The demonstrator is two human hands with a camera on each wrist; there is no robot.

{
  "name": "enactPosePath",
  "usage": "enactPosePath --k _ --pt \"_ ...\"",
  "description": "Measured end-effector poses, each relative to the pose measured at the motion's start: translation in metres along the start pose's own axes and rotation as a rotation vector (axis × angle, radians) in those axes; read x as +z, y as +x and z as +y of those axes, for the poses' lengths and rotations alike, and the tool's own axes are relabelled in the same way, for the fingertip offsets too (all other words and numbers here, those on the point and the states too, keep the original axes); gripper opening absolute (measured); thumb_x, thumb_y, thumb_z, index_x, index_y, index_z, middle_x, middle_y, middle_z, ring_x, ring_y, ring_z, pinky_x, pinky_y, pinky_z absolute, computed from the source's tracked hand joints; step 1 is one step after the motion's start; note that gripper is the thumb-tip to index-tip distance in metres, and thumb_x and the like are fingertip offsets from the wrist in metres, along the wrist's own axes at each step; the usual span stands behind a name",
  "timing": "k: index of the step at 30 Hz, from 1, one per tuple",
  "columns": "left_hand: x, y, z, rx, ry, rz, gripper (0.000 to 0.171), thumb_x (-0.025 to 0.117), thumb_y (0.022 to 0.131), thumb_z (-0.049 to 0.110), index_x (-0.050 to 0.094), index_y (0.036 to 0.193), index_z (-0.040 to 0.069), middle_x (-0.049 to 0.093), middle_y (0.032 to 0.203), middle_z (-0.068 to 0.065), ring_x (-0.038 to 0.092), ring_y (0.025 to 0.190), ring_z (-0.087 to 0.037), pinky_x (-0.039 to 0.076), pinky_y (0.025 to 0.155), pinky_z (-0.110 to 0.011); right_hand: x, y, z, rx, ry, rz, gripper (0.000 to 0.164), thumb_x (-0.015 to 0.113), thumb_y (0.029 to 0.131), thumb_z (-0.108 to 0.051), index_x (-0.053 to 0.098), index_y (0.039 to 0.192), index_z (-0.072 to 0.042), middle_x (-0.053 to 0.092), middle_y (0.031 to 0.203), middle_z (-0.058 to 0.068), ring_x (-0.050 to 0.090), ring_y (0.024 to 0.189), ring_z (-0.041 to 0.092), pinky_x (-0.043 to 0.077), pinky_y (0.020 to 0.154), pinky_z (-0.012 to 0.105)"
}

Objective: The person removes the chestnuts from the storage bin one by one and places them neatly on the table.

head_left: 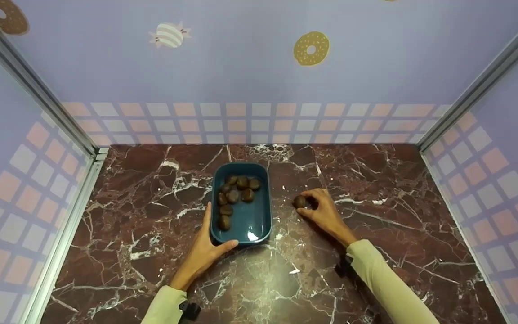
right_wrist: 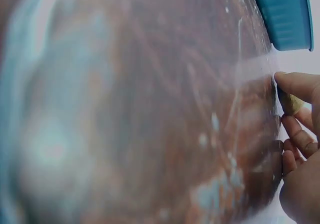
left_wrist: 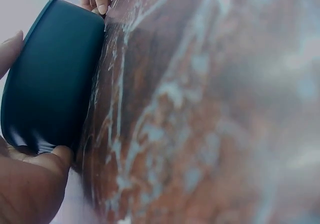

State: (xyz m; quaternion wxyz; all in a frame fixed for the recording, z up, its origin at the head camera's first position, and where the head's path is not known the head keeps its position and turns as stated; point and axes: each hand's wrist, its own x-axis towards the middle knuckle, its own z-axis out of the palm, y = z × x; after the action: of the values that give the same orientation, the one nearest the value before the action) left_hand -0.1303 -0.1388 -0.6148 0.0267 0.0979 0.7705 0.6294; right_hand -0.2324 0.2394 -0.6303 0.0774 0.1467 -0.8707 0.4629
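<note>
A blue rectangular plastic container [head_left: 263, 198] sits on the table with several brown chestnuts [head_left: 233, 196] inside, mostly toward its left and far sides. My left hand [head_left: 203, 247] rests against its near-left corner, the straight fingers along the left wall and the thumb stretched along the near rim. In the left wrist view, the thumb [left_wrist: 61, 156] presses low on the container's wall [left_wrist: 60, 64]. To the right of the container, my right hand [head_left: 324, 213] pinches one chestnut [head_left: 300, 201] between thumb and fingers, close over the table. The right wrist view shows part of this chestnut [right_wrist: 290, 103] between the fingers.
The tabletop [head_left: 376, 270] is glossy dark-red marble pattern with white veins. A lilac back wall [head_left: 241, 72] with checks and sweets printed on it stands behind. Side panels with metal frame posts [head_left: 479, 81] close off left and right.
</note>
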Motion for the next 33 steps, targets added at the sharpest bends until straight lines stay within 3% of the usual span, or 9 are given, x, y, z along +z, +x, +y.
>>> enactPosePath --k 7,10,16,23,33 --pt "-0.002 0.002 0.006 0.013 0.191 0.035 0.124 0.087 0.078 0.042 -0.001 0.164 0.025 0.015 0.167 -0.017 0.025 0.149 -0.041 0.026 0.114 -0.065 0.003 0.002 -0.003 -0.007 -0.027 -0.008 0.050 0.091 0.073 -0.017 0.072 0.117 -0.006 0.065 0.114 0.011 0.048 0.113 0.028 0.038 0.099 0.047" --pt "-0.003 0.004 0.007 0.025 0.223 0.044 0.124 0.087 0.077 0.045 0.002 0.164 0.019 0.013 0.167 -0.018 0.021 0.150 -0.042 0.023 0.115 -0.066 0.005 0.002 -0.010 -0.025 -0.050 0.004 0.054 0.091 0.072 -0.018 0.070 0.119 -0.002 0.062 0.118 0.014 0.046 0.115 0.031 0.038 0.099 0.050" --pt "-0.003 0.007 0.005 0.015 0.186 0.058 0.129 0.092 0.072 0.041 0.005 0.164 0.017 0.008 0.167 -0.021 0.016 0.151 -0.041 0.020 0.115 -0.067 0.012 0.006 -0.032 -0.097 -0.060 -0.004 0.054 0.089 0.076 -0.019 0.069 0.120 0.004 0.062 0.121 0.013 0.047 0.118 0.032 0.036 0.102 0.049" --pt "0.001 0.006 0.002 0.002 0.132 0.024 0.135 0.094 0.071 0.036 -0.003 0.164 0.021 -0.001 0.169 -0.016 0.006 0.154 -0.037 0.014 0.118 -0.065 0.025 0.012 -0.070 -0.200 -0.042 -0.085 0.050 0.087 0.078 -0.027 0.070 0.121 -0.007 0.064 0.122 0.006 0.049 0.118 0.026 0.041 0.102 0.045" --pt "0.004 0.006 0.001 -0.029 0.079 0.015 0.130 0.091 0.076 0.032 -0.003 0.164 0.019 -0.004 0.169 -0.010 0.004 0.154 -0.037 0.013 0.117 -0.066 0.052 0.020 -0.107 -0.328 -0.059 -0.217 0.048 0.084 0.083 -0.032 0.069 0.122 -0.008 0.061 0.127 0.005 0.048 0.122 0.024 0.041 0.105 0.044"
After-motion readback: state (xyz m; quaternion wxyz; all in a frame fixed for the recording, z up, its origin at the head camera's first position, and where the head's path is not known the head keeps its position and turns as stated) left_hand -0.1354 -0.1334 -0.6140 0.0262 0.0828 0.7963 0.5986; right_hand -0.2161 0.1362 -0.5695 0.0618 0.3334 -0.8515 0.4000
